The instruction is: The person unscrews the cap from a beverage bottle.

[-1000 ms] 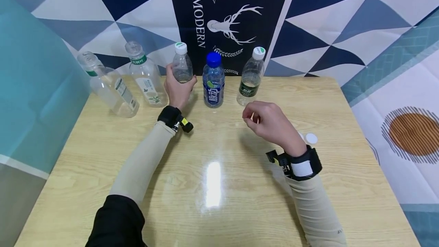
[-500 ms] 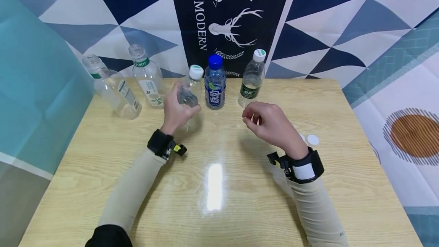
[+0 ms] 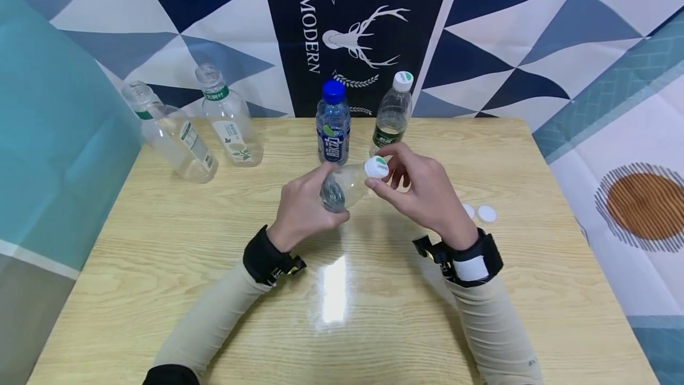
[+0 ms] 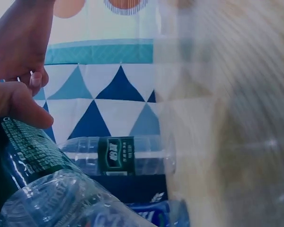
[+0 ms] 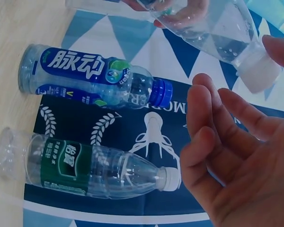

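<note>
Bottle [image 3: 350, 186] tilts above the table [image 3: 406, 325], clamped in the left hand [image 3: 303, 204], its cap [image 3: 376, 167] between the parted thumb and fingers of the right hand [image 3: 423, 189]. Only the left-wrist view plainly shows its green label [image 4: 33, 146]; the right-wrist view, drops inside and a gap between forefinger and cap. Behind stand a blue-capped bottle [image 3: 333, 126] and a green-label bottle [image 3: 392, 114], whose foot the right hand partly hides overhead. Two uncapped bottles [image 3: 232, 129] stand leftward; two white discs [image 3: 486, 214] lie by the right wrist.
</note>
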Motion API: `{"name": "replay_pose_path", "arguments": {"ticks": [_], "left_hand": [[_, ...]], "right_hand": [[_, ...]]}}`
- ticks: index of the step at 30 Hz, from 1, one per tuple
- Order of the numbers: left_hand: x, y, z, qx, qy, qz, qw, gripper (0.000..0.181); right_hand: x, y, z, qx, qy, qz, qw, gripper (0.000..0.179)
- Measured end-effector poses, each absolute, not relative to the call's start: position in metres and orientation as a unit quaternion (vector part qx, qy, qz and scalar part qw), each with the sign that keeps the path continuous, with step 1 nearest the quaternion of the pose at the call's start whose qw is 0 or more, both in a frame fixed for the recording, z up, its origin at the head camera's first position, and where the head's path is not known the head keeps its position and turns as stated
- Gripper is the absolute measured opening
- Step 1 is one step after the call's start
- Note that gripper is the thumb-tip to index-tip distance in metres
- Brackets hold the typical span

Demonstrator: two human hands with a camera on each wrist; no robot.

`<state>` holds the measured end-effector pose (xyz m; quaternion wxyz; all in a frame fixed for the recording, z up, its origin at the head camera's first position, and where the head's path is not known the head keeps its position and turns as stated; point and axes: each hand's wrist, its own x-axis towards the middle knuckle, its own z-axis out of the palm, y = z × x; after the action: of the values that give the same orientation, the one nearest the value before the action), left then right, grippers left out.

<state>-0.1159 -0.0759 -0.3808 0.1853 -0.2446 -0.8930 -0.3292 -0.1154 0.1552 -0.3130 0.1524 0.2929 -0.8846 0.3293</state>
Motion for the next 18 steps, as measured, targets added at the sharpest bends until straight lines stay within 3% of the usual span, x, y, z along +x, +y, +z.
{"name": "replay_pose_path", "arguments": {"ticks": [7,13,18], "left_hand": [[-0.1169,-0.0713,-0.3760,-0.261,-0.901,-0.278,0.208,0.066],[-0.1155,-0.0691,-0.3750,-0.271,-0.910,-0.167,0.267,0.059],[-0.1132,-0.0686,-0.3734,-0.269,-0.908,-0.125,0.298,0.054]], "right_hand": [[-0.1151,0.1539,-0.3128,0.273,-0.902,0.274,0.191,0.030],[-0.1154,0.1531,-0.3177,0.201,-0.930,0.210,0.224,0.052],[-0.1137,0.1509,-0.3203,0.139,-0.945,0.205,0.212,0.064]]}}
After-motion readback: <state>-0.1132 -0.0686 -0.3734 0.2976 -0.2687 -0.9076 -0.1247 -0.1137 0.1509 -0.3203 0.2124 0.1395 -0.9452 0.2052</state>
